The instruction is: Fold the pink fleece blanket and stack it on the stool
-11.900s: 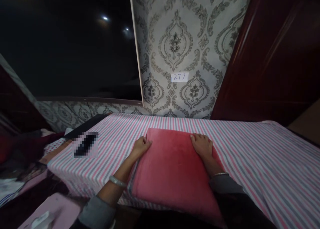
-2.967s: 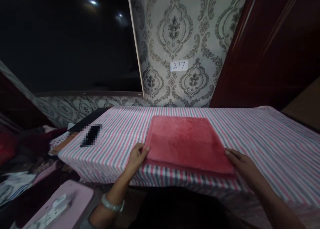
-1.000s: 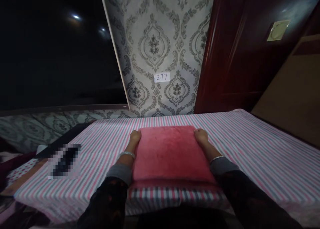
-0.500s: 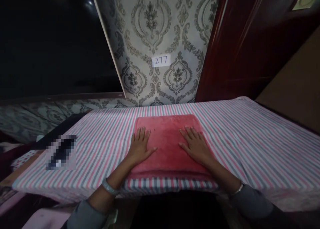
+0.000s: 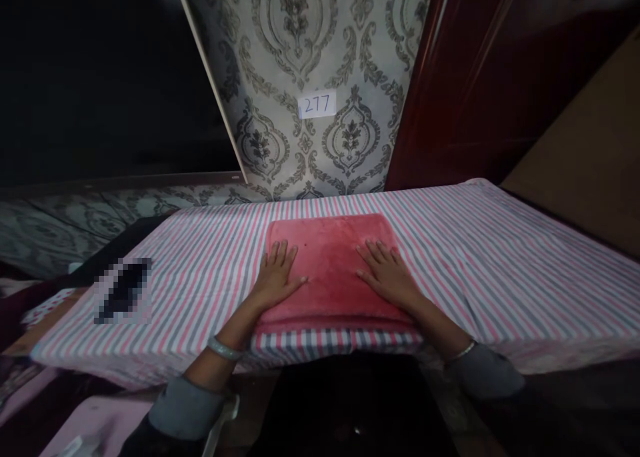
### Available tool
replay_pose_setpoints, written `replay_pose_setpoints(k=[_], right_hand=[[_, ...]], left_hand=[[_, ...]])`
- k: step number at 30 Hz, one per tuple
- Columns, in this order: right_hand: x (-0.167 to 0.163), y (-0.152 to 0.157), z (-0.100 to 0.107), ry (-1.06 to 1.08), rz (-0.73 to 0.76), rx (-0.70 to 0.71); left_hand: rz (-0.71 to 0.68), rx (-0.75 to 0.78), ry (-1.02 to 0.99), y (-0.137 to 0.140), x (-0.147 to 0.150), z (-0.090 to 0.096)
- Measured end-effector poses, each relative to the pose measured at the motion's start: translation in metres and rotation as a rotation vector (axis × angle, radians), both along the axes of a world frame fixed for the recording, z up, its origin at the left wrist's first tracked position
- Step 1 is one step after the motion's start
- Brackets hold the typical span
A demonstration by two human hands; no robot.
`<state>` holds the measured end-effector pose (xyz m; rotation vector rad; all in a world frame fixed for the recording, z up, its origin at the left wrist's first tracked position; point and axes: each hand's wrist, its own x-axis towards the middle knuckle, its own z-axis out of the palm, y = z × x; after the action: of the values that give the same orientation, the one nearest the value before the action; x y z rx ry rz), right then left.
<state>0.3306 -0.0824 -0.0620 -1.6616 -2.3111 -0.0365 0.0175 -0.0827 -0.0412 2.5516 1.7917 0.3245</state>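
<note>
A folded piece of plush red-pink cloth [image 5: 327, 270] lies flat at the front middle of the table, its layered fold along the near edge. My left hand [image 5: 274, 277] rests palm down on its left side, fingers spread and thumb pointing inward. On the right side of the cloth, my right hand [image 5: 387, 274] is also laid flat with its fingers apart. Neither hand grips anything. Beneath the cloth is a striped pink, grey and white tablecloth [image 5: 460, 270].
A pixelated dark object [image 5: 123, 290] lies on the tablecloth at the left. Behind the table hang a large dark screen [image 5: 110, 84] and a paper marked 277 [image 5: 317, 104] on patterned wallpaper. A dark red wooden panel [image 5: 465, 84] stands back right. A pink surface [image 5: 95, 420] shows below left.
The whole view has tilted slightly downward, so the table and wall sit higher in the picture. Both hands keep nearly the same place on the folded cloth.
</note>
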Motion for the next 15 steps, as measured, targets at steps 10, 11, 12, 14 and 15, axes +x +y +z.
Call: replay_pose_setpoints(k=[10,11,12,14,15], right_hand=[[0.066,-0.075,-0.036,0.165,0.184,0.100],[0.068,-0.081,-0.038,0.180,0.195,0.107],[0.068,-0.087,-0.039,0.189,0.200,0.112],[0.067,-0.094,-0.040,0.202,0.200,0.127],[0.066,-0.096,-0.039,0.208,0.196,0.136]], left_hand=[[-0.110,-0.009,-0.071,-0.062,-0.043,-0.001],[-0.114,0.013,-0.061,-0.070,-0.044,0.000],[-0.125,0.044,-0.046,-0.076,-0.044,0.000],[-0.172,0.118,-0.005,-0.087,-0.041,-0.001],[-0.201,0.154,0.016,-0.091,-0.039,-0.002]])
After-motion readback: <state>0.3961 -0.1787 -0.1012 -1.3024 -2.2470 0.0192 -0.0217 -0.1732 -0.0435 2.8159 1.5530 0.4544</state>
